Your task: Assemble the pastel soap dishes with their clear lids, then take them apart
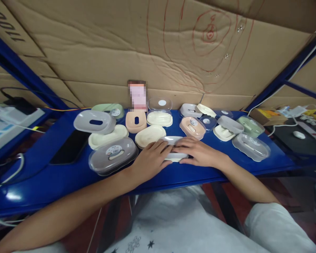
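Plainly, the fingers of the left hand (150,156) and the right hand (200,151) are curled onto one small dish (176,140), grasping it from its two sides, the thumbs toward its near edge. It is oval with rounded corners, with a smooth pale grey upper part and a cream rim showing beneath. The fingers cover most of its middle and both ends, so its inside and any opening in it cannot be made out, nor exactly how the fingertips press. It lies directly beneath and between the two sets of fingers, at the near side of the blue table (158,181).

Just beyond the left fingers is a cream oval tray (150,136); to their left sits a grey dish under a clear lid (113,155). Just beyond the right fingers stands a peach dish (191,127), also clear-lidded. Farther beyond the left fingers, a peach tray (131,125) with a dark slot stands before a card (137,95) whose print is blurred into blocks. Well to the right of the right fingers lies another lidded grey dish (251,147).
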`<state>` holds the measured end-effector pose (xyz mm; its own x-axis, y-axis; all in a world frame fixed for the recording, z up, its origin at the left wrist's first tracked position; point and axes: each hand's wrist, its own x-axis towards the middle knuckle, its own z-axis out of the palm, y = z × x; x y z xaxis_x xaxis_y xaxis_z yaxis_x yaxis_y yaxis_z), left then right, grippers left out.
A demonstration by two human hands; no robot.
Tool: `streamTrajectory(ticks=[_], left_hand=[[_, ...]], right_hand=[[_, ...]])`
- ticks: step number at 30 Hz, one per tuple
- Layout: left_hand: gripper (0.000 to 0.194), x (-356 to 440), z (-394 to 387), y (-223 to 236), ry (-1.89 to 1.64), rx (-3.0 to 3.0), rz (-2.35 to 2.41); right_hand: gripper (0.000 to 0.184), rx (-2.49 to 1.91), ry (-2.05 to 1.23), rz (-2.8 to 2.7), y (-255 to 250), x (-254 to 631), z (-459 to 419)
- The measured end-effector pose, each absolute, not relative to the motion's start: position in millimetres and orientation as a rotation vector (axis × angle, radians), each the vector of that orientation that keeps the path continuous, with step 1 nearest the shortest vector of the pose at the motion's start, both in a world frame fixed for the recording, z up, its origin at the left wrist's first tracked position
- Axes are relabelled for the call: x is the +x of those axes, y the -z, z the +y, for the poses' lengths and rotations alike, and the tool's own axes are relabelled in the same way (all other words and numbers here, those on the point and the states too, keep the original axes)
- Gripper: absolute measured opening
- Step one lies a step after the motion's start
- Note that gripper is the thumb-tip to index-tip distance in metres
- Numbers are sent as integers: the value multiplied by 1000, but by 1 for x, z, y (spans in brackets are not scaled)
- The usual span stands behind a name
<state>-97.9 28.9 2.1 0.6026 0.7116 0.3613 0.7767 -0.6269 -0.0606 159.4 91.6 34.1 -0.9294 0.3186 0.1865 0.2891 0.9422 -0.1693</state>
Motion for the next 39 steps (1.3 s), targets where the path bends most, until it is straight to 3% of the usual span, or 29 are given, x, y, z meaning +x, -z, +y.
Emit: streamTrajectory(ticks=[3,7,9,12,15,23,28,34,39], left_hand=[[45,-99,28,2,415,-2607,-1174],[43,-97,23,1,405,-2621,-1117],[42,-95,20,-2,419,-2642,-1095],[40,-94,17,-7,430,-2682,-1058],[40,-93,17,-11,399,-2678,-1023],[40,-93,18,-12,395,-2702,-1018],[39,-94,20,-11,478,-2767,-1065],[63,-96,23,-11,693,-2851,-1304],[118,-96,28,-6,876,-2797,-1626]], right_hand=[[42,-507,-75,-2896,-30,156,83],[36,-468,-184,-2812,-44,175,99],[36,-700,-126,-2653,-53,198,122],[47,-1266,91,-2447,-51,234,161],[67,-1545,62,-2542,-32,253,186],[83,-1445,-32,-2607,-11,249,197],[57,-1216,-110,-2578,-32,248,186],[47,-1151,38,-2072,-63,230,143],[35,-641,-35,-2268,-49,191,102]])
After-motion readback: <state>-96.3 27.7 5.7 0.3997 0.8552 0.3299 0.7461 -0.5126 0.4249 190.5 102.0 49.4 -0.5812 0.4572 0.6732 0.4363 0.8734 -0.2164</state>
